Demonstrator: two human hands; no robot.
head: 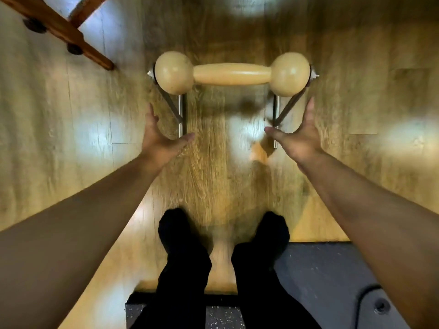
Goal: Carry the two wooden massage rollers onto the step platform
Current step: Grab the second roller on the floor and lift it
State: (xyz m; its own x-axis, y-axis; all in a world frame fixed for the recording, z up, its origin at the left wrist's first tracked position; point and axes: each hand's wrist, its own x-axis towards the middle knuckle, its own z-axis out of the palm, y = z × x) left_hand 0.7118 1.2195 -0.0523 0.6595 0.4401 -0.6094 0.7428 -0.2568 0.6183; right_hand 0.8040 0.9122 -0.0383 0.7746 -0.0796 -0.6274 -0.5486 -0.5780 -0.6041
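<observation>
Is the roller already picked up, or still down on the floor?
Still down. The roller sits on its metal stand on the wood floor; the left hand and right hand are open beside the stand, gripping nothing.

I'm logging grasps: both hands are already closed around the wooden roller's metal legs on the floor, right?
Not quite. In the head view both hands, left and right, are open beside the metal legs of the wooden roller, which sits on the floor.
</observation>
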